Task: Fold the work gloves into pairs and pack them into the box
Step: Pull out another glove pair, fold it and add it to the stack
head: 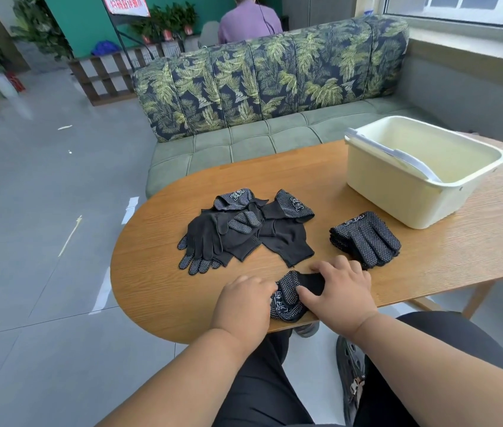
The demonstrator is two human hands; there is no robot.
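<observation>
Currently | both hands, left hand point(245, 300) and right hand point(341, 288), grip glove pair point(290, 298) at table's near edge | soft, light, floppy: hold folded middle | box point(398, 192) far-right corner

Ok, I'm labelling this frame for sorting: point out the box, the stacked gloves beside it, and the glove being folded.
box point(398, 192), head view, its front wall.
stacked gloves point(367, 238), head view, dotted palm on top.
glove being folded point(287, 298), head view, dotted part between the hands.

Head-worn camera looks forward and down, close over the table point(157, 288).
</observation>
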